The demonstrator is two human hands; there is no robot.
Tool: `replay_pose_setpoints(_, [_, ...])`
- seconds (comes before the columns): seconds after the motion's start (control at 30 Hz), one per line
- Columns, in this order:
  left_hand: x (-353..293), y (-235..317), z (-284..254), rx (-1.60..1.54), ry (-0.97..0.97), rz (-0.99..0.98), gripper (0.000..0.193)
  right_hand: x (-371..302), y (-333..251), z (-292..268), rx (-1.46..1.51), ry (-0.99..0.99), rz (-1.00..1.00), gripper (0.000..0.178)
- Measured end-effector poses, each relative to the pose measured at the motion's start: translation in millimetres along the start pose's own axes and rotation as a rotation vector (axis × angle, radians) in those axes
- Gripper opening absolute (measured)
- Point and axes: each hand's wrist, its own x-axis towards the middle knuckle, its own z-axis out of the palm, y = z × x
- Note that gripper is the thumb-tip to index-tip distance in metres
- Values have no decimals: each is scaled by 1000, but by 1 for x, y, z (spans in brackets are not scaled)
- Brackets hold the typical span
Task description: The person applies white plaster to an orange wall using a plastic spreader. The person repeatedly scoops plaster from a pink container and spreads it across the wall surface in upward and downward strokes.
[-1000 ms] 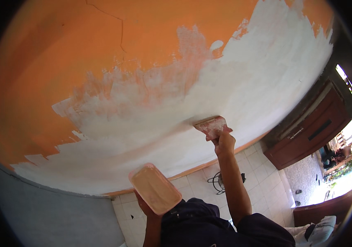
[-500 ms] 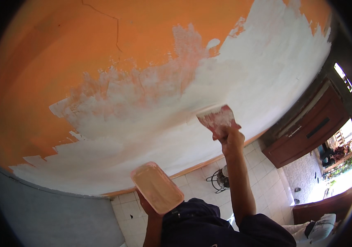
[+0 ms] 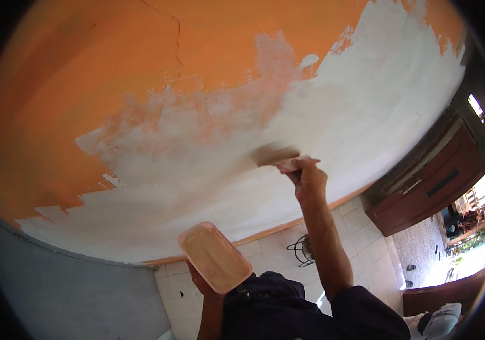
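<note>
My right hand [image 3: 310, 182] is closed on a red putty scraper [image 3: 290, 165] smeared with white. Its blade is turned nearly edge-on at the wall, and a blurred shadow lies beside it. White filler [image 3: 344, 113] covers the lower and right part of the orange wall [image 3: 83, 62], thinning to pinkish streaks along its ragged upper edge. Low on the left, my left hand [image 3: 199, 281] grips a shallow rectangular tray [image 3: 217, 256] by its side. A smooth pinkish-tan layer shows on the tray; the fingers are partly hidden behind it.
A grey wall [image 3: 72, 294] meets the orange one at lower left. Behind my right forearm a black wire stand [image 3: 301, 252] rests on white floor tiles [image 3: 356, 241]. A brown door [image 3: 429, 175] and a bright doorway are at right, with pale cloth [image 3: 441, 322] at the lower right.
My right hand has moved a little left and tilted the scraper, so its broad face no longer shows. The left hand and tray stay almost in place. The view has shifted slightly.
</note>
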Motion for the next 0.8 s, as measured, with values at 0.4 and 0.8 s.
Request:
replay_pose_setpoints(0.4, [-2,-4,4,-7,-4,7,58,-52,-19,-36,24,76,-27,24])
replay_pose_setpoints(0.8, [2,0,-29,64,90,74,58,-9,39,-53,-1,249,146,37])
